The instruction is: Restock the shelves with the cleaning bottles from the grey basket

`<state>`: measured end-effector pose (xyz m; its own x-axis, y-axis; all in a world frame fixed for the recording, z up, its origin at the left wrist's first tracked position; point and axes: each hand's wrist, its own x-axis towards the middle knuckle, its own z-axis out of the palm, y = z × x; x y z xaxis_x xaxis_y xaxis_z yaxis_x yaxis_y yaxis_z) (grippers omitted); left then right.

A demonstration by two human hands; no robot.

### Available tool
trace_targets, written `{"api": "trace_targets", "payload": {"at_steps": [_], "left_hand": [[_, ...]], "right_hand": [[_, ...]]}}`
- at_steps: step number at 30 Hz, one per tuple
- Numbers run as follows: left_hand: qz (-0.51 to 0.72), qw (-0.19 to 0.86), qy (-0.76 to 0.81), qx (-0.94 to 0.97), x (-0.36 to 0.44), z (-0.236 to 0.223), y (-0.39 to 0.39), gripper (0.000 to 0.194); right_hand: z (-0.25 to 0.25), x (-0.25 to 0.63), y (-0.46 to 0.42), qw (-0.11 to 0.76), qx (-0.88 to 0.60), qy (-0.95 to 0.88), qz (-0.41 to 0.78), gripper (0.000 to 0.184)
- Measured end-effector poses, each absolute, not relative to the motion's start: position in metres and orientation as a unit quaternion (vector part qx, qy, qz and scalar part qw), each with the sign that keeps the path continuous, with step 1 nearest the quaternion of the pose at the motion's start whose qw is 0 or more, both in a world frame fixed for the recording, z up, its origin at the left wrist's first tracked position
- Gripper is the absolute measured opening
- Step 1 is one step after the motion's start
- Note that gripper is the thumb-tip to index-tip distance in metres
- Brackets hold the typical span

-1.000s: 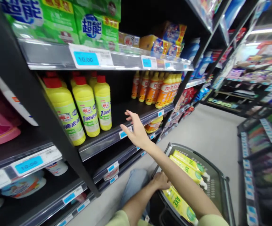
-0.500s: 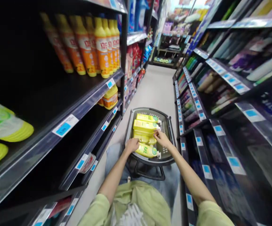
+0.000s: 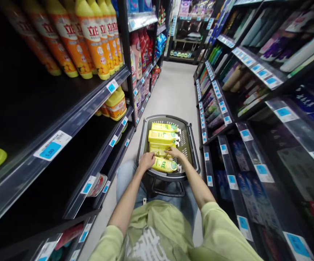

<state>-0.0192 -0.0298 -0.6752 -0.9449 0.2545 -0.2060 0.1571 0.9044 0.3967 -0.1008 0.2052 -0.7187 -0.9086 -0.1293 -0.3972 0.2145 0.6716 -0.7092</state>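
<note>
A dark shopping basket point(image 3: 141, 139) stands in front of my knees, with several yellow AXE pump bottles lying in it, white pumps to the right. My left hand point(image 3: 146, 161) is at the basket's left side, its fingers curled on the base end of the nearest dish soap bottle point(image 3: 164, 165). My right hand point(image 3: 174, 152) reaches in from the right, fingers bent down onto a yellow bottle in the middle, between the nearest bottle and the upper dish soap bottle point(image 3: 160, 137). Its fingertips are partly hidden among the bottles.
Shelves line both sides of a narrow aisle point(image 3: 175, 87). On the left shelf point(image 3: 88, 98) stand orange bottles with yellow caps point(image 3: 91, 32), and below them a yellow jug point(image 3: 115, 105). The right shelf point(image 3: 257, 69) holds many packed products. The basket's handle point(image 3: 169, 194) lies toward me.
My right hand has moved left and inward, from the pump ends to over the middle bottles. My left hand stays by the nearest bottle. The view has shifted slightly.
</note>
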Motion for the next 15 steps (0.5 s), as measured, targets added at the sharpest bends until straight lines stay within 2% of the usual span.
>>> {"api": "trace_targets", "payload": {"at_steps": [7,11,15], "left_hand": [[0.195,0.134,0.967,0.091,-0.016,-0.673,-0.028,0.030],[0.194,0.130,0.967,0.097,-0.014,-0.670,-0.028,0.029],[0.183,0.131,0.967,0.115,-0.012,-0.669,-0.029,0.028]], "right_hand": [[-0.715,-0.104,0.170,0.078,0.210,0.742,-0.632,0.030],[-0.722,-0.106,0.164,0.071,0.271,0.640,-0.716,0.025],[-0.722,-0.110,0.172,0.069,0.309,0.553,-0.771,0.040]]}}
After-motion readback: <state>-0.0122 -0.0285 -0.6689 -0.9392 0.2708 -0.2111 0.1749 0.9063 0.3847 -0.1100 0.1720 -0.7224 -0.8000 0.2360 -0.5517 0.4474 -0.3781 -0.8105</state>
